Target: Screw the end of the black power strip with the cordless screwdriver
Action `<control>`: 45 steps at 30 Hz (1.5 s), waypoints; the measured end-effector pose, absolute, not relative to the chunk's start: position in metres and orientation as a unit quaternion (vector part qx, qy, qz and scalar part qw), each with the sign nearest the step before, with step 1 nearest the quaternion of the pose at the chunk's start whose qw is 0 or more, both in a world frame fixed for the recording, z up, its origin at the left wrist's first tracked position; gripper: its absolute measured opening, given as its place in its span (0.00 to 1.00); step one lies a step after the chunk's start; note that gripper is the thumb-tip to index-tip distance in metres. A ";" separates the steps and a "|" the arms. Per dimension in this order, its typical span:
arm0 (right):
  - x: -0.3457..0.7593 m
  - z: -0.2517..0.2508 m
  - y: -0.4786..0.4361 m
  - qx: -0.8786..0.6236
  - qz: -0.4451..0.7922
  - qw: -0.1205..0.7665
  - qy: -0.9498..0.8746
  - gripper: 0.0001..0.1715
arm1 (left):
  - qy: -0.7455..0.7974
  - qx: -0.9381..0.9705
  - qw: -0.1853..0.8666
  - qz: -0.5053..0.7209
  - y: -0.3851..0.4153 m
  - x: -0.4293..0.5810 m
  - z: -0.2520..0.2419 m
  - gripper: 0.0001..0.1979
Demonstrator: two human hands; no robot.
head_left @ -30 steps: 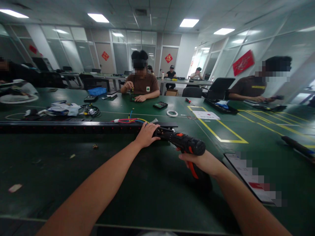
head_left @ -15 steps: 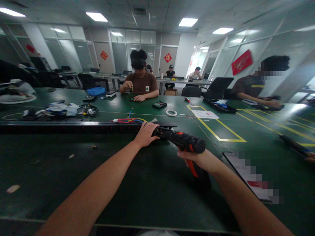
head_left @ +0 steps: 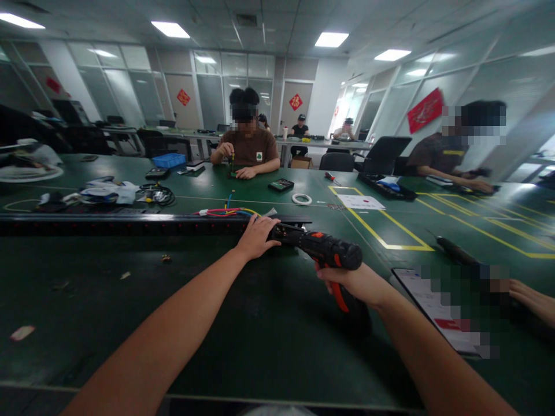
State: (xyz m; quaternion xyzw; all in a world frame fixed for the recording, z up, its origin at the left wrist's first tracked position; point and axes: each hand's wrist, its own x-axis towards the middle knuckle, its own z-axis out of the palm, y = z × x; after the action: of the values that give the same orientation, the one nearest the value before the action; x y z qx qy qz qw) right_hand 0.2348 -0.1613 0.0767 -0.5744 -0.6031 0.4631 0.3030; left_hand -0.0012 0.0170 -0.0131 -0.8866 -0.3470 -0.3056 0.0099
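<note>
A long black rail (head_left: 130, 226) lies across the green table, its right end near the middle of the view. My left hand (head_left: 256, 236) rests over that end, fingers wrapped on the rail. In my right hand (head_left: 353, 282) is a black and orange power drill (head_left: 332, 249), gripped by its handle and pointing left. The drill's nose meets the rail's end beside my left thumb; the exact contact point is too small to make out. Red, blue and yellow wires (head_left: 225, 212) lie just behind the rail.
Small brass-coloured parts (head_left: 166, 258) lie in front of the rail. A phone (head_left: 437, 312) is right of my right arm; beyond it another person's hand (head_left: 531, 297) is near a dark tool (head_left: 459, 251). A white ring (head_left: 302, 199) and paper (head_left: 361, 201) lie behind.
The dark tool and the other person's hand at the right edge have moved further into view, leftward. My hands, the drill and the rail have hardly moved.
</note>
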 end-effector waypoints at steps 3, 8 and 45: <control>0.235 0.077 -0.161 -0.570 0.467 0.304 -0.604 0.12 | -0.349 -0.886 0.007 -0.305 0.017 -0.001 -0.012 0.32; 0.235 0.078 -0.160 -0.565 0.468 0.301 -0.609 0.11 | -0.346 -0.887 0.006 -0.306 0.017 0.000 -0.011 0.31; 0.236 0.078 -0.161 -0.581 0.452 0.281 -0.615 0.09 | -0.343 -0.887 0.001 -0.309 0.018 -0.002 -0.012 0.32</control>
State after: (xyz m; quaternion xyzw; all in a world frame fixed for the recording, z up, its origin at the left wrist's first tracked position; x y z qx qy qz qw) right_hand 0.2360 -0.1615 0.0777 -0.5812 -0.6154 0.4521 0.2812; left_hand -0.0022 0.0177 -0.0119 -0.8873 -0.3427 -0.3087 0.0009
